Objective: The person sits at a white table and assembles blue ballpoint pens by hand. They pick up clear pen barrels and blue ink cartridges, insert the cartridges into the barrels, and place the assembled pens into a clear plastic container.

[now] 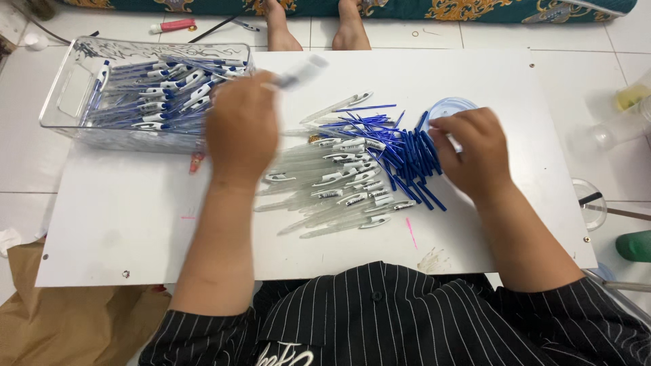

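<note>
My left hand is blurred with motion and holds a clear pen with a blue tip, lifted beside the clear plastic bin of several finished pens. My right hand rests with fingers curled on the heap of blue refills, next to a small clear round dish. Between the hands lies a pile of clear empty pen barrels on the white board.
Another person's bare feet sit at the far edge of the board. A red-capped tube lies on the floor at top left. Clear cups and a green object stand to the right. Brown paper lies bottom left.
</note>
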